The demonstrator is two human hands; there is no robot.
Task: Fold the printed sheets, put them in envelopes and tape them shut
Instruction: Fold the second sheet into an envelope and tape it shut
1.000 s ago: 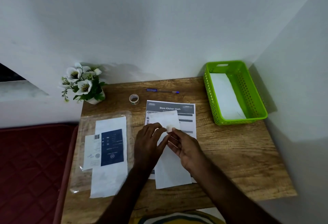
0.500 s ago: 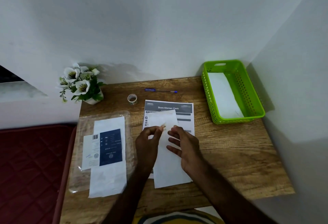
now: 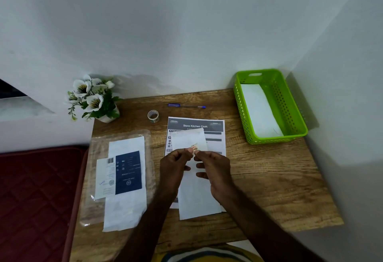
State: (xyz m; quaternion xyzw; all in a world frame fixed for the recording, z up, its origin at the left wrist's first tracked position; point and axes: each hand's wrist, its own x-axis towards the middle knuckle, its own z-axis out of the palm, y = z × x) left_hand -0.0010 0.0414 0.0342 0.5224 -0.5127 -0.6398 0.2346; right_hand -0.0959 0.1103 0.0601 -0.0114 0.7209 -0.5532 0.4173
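White paper fills the middle of the frame: an envelope (image 3: 196, 189) lies lengthwise on the wooden table (image 3: 269, 178), laid over a printed sheet (image 3: 213, 137) headed "Store Kitchen Cloth", whose dark banner shows above the envelope's raised flap. Just above the centre of the frame, a small strip of tape (image 3: 194, 147) is pinched between the two hands, over the flap. The left hand (image 3: 176, 166) has its thumb and forefinger closed on the strip's left end, the other fingers curled under. The right hand (image 3: 215, 168) pinches the right end with thumb and forefinger, while its lower fingers are spread toward the envelope; whether they touch it cannot be told.

A tape roll (image 3: 153, 115) stands on the table above and left of the sheet, and a blue pen (image 3: 186, 106) lies crosswise near the wall, above the sheet. At the upper right of the table a green basket (image 3: 290, 106) holds a white envelope-like sheet (image 3: 259, 110). At the left of the frame a clear plastic pack (image 3: 99, 178) lies flat with white paper and a dark blue label inside. A pot of white flowers (image 3: 93, 98) stands at the table's upper left corner. A dark red quilted cushion (image 3: 35, 199) fills the lower left of the frame.
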